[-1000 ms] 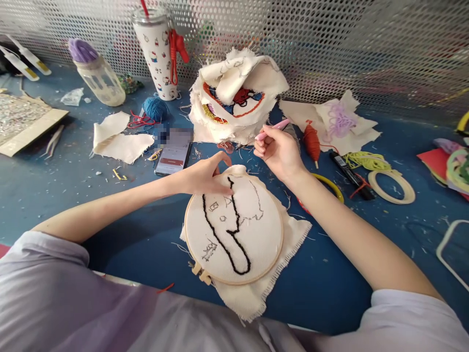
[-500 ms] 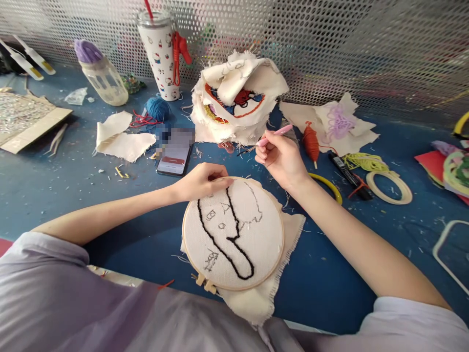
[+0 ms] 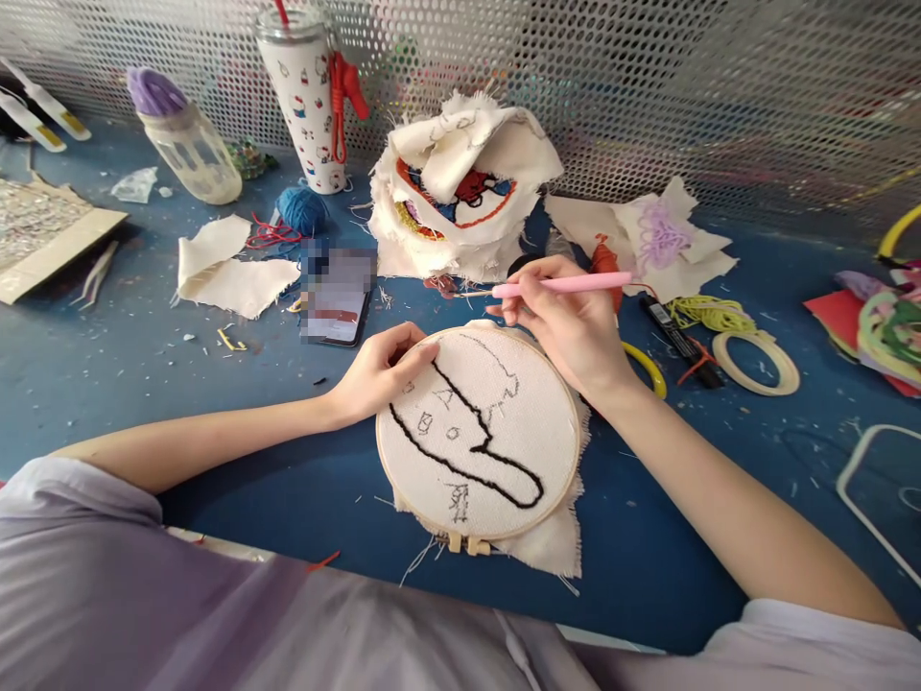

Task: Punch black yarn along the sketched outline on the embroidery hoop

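Black outline stitching covers part of the embroidery hoop [image 3: 479, 432]; left hand [image 3: 381, 369] grips its rim, right hand [image 3: 568, 321] pinches a pink punch needle [image 3: 561, 284]; pencilled lines remain unstitched.

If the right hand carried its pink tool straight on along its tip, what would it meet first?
The right hand aims the pink tool leftward, low over the table; first in line looks like the phone, though depth is unclear.

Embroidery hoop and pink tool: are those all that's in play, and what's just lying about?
In hand:
- embroidery hoop, steadied at its upper left rim by the left hand
- pink punch needle, gripped in the right hand

Lying about:
- phone
- blue yarn ball
- cloth pile
- tumbler
- spare hoop ring
- black marker
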`<state>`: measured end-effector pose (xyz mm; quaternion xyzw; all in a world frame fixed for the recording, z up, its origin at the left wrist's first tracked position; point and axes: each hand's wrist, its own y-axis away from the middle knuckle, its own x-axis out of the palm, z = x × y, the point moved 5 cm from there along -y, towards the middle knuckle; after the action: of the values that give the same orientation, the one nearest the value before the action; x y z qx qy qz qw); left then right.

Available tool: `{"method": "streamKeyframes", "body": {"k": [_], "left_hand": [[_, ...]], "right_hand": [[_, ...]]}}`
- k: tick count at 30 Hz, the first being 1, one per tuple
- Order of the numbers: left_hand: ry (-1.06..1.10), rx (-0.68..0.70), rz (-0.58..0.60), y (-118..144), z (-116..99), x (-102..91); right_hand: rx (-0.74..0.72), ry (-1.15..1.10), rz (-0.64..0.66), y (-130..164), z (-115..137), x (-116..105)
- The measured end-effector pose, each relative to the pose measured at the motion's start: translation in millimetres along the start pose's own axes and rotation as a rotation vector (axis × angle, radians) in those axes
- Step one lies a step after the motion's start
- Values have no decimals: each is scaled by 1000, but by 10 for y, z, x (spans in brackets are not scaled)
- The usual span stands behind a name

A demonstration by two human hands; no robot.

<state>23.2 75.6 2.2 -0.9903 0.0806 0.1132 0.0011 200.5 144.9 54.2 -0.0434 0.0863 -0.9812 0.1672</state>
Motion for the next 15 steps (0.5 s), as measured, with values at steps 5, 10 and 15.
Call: {"method": "streamKeyframes", "body": {"k": [5, 10, 15], "left_hand": [[-77, -2, 81, -53, -4, -35], [5, -87, 228, -197, -65, -123], [-6, -107, 291, -243, -213, -173]], "right_hand": [[108, -21, 103, 19, -126, 76], [209, -165, 162, 24, -205, 90], [348, -291, 248, 80, -288, 164]]}}
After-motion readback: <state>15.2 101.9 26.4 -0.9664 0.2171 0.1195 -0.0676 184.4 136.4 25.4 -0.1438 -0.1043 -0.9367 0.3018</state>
